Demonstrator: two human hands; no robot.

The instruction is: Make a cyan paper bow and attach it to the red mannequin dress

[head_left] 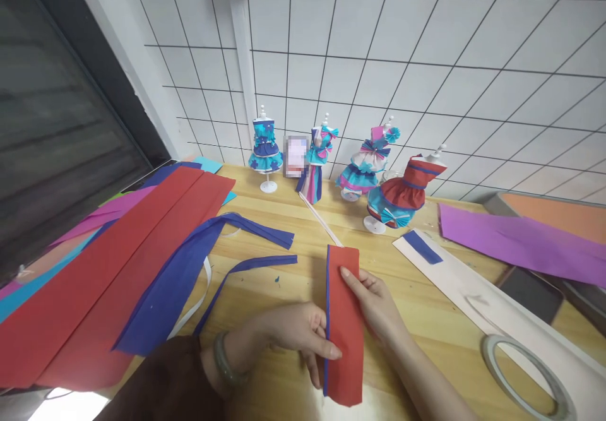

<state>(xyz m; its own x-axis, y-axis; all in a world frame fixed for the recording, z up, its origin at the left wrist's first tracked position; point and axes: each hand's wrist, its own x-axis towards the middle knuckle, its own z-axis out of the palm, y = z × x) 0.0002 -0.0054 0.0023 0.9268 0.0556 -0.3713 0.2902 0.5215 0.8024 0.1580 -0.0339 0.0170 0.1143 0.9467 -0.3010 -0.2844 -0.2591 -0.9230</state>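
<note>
Between my hands is a red paper strip (344,326) with a narrow blue edging down its left side. My left hand (305,336) pinches it by the left edge near the lower half, thumb on the front and fingers behind. Higher up on the right side, my right hand (374,301) grips it with the thumb on the red face. Its other fingers are partly hidden behind the paper. Long blue paper strips (258,262) lie on the table to the left of my left hand.
Wide red paper sheets (142,238) cover the table's left. Small dress forms in paper dresses, one red and blue (402,187), stand along the tiled wall. At right lie a pale sheet (466,282), a tape roll (490,351), purple paper (502,238) and a dark phone-like slab (533,295).
</note>
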